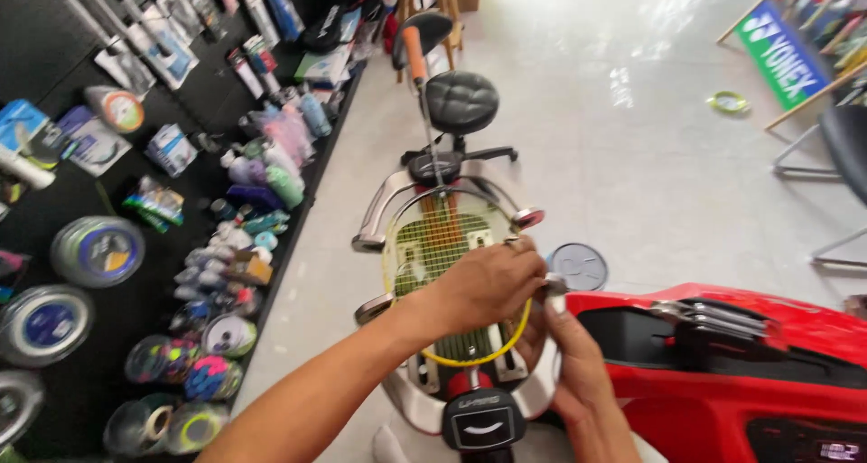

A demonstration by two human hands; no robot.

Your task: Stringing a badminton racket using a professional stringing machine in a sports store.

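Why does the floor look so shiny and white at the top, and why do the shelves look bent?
Head view: daylight glares off the floor; the wide lens bends the shelves at the edge; the left hand and racket stay fairly sharp.

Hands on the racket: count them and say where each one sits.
2. The left hand lies across the racket face near its right rim; the right hand grips that rim from below, beside the red machine.

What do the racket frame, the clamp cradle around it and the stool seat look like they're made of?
Racket frame: glossy yellow, probably painted composite; can't confirm. Cradle: bare metal, brushed silver sheen. Stool seat: black tufted padding, leather or vinyl by its soft shine.
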